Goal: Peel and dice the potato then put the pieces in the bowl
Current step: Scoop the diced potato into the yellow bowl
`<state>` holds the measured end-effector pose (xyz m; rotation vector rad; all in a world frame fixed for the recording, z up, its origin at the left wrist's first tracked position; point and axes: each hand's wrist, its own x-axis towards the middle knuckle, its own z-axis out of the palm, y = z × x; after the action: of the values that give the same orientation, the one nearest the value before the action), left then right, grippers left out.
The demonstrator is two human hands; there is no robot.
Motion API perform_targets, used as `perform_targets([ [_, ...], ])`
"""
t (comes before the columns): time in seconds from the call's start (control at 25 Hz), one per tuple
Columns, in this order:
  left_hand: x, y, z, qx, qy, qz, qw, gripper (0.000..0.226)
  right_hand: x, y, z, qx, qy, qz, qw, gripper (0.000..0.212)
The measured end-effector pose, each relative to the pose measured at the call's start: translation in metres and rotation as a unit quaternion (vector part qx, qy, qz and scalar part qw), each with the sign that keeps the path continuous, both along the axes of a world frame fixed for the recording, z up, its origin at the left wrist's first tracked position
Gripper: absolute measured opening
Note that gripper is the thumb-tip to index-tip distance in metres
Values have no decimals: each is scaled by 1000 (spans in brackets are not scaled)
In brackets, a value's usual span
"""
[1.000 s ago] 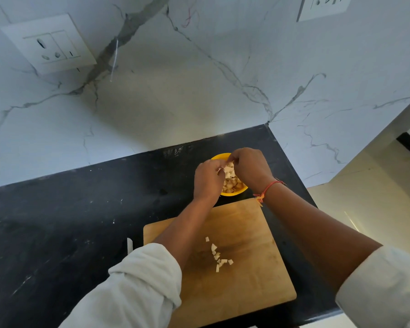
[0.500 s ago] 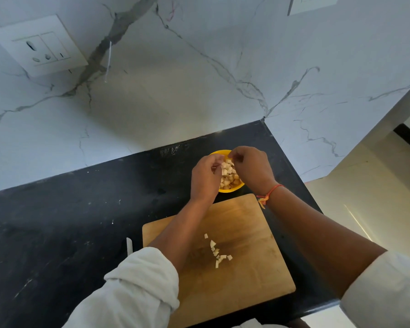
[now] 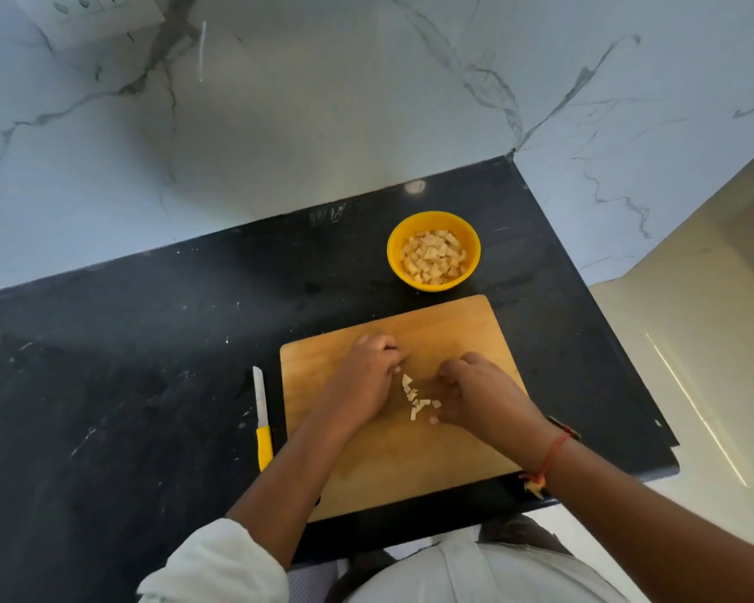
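Two bare hands rest low over one square wooden cutting board, which lies on the black stone table. Between them sits a small scatter of pale diced potato pieces, roughly eight, though they are too small and too close together to count surely. The left hand lies knuckles up just left of the scatter, its fingers curled down towards the topmost piece. The right hand lies just right of the scatter, fingers curled under and the thumb tip beside the lowest pieces. Whether either grip is pinching a piece cannot be told, as the fingertips are hidden beneath the hands.

One round yellow plastic bowl stands on the table just beyond the board's far edge, apart from both hands. It holds a heap of diced potato, too many cubes to count.

One knife with a white blade and yellow handle lies flat on the table just beside the board's left edge, untouched. One red thread bracelet circles the right wrist.
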<state>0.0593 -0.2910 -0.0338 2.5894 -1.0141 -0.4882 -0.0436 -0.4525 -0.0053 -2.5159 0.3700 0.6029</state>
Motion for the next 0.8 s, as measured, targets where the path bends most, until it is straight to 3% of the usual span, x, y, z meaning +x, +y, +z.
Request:
perform_targets([
  [0.08, -9, 4, -2, -14, -10, -14, 1000, 37, -14, 13, -9, 19, -27, -16, 999, 60],
  [0.4, -38, 14, 10, -47, 54, -2, 997, 35, -15, 34, -33, 47, -154, -68, 985, 26],
  [0.6, -33, 15, 17, -8, 115, 16, 993, 42, -11, 37, -34, 30, -187, -44, 981, 20],
  [0.8, -36, 15, 13, -58, 80, 29, 995, 27, -7, 36, -30, 23, -169, -40, 985, 20],
])
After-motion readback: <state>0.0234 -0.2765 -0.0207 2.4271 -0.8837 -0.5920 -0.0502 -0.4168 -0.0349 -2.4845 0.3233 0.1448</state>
